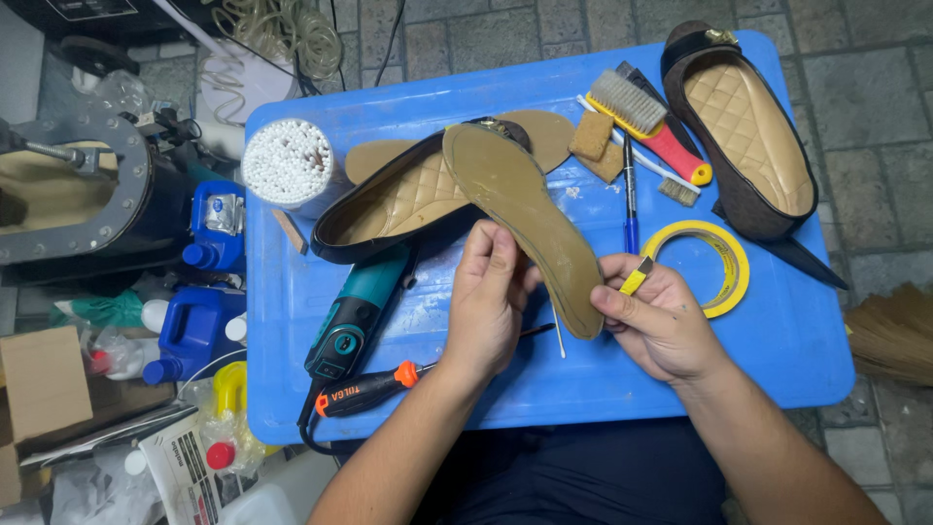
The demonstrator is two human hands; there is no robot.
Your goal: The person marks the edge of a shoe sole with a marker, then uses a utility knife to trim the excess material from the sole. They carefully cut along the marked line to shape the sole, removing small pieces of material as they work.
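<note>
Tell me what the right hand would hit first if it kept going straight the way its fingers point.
The right hand points left, so it would likely meet the left hand first, passing under the sole both hold; depth is unclear.

1. Insole [525, 219]: tan-brown, mottled.
2. Flat shoes [389, 209], [743, 131]: dark brown outside, tan quilted diamond lining.
3. Lid [777, 340]: bright blue.
4. Tape roll [724, 258]: yellow.
5. Brush [646, 122]: red and yellow handle, pale bristles.
6. Power tool [355, 316]: teal and black.
7. Screwdriver [374, 389]: black handle, orange collar.
</note>
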